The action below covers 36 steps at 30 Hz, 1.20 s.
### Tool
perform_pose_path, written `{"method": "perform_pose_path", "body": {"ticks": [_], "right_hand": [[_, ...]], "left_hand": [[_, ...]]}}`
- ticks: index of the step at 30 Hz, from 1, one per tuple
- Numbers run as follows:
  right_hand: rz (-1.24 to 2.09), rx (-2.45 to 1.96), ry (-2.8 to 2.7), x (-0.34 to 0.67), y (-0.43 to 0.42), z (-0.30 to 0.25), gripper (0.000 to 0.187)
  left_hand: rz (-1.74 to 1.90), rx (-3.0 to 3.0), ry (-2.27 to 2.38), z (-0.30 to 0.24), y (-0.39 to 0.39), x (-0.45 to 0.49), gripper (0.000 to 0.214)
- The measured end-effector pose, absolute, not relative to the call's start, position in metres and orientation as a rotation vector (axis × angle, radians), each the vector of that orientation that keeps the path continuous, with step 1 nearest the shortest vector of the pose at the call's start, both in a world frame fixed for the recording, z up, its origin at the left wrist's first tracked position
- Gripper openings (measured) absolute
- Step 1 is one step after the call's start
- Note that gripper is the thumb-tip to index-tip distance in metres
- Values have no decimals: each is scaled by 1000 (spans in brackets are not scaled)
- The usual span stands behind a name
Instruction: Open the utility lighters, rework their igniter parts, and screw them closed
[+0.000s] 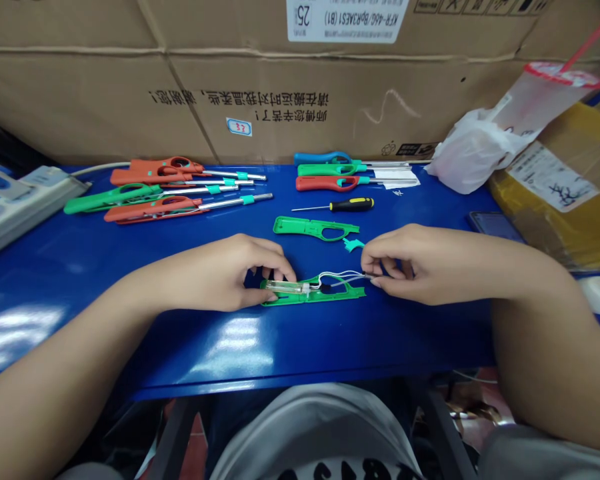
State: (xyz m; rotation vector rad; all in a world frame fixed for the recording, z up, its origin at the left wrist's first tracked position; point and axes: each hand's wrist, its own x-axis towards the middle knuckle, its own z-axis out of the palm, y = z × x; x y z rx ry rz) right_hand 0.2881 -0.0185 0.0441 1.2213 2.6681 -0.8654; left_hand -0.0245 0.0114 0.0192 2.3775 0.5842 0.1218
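1. Blue surface [380, 340], cardboard box [260, 80] behind.
2. Left hand [253, 270] grips the nearer green shell [305, 299] lying on the surface, tank [284, 287] inside.
3. Right hand [400, 263]: fingertips pinching wires [343, 273] just beyond the shell's right end.

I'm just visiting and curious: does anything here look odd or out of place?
The big cardboard box at the back has its printing upside down, so it seems flipped over. The green half-shell at the left hand has inner parts exposed, but nothing looks spilled or broken.
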Motion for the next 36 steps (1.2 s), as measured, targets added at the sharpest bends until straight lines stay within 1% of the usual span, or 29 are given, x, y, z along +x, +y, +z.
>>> {"method": "perform_pose_path", "body": {"ticks": [4, 8, 12, 15, 18, 22, 25, 30, 36], "right_hand": [[-850, 1243, 2652, 290, -19, 45, 8], [-867, 1261, 2606, 290, -18, 44, 12], [-842, 1206, 2634, 287, -17, 40, 12], [-840, 1193, 2651, 285, -16, 38, 13], [-850, 1205, 2654, 284, -17, 39, 13], [-871, 1211, 2662, 283, -17, 41, 10], [-881, 1209, 2673, 281, -18, 41, 9], [-861, 1203, 2720, 279, -21, 43, 8], [-820, 1154, 2749, 279, -24, 46, 5]], "left_hand": [[129, 2366, 586, 20, 11, -25, 30], [120, 2363, 583, 22, 10, -25, 26], [90, 2358, 581, 24, 9, -26, 26], [73, 2353, 564, 25, 8, -26, 19], [210, 2385, 609, 21, 8, -24, 16], [475, 2419, 720, 7, 9, -18, 24], [476, 2454, 685, -4, 8, -13, 29], [435, 2450, 646, -12, 6, -8, 22], [587, 2424, 640, -10, 5, -8, 18]]}}
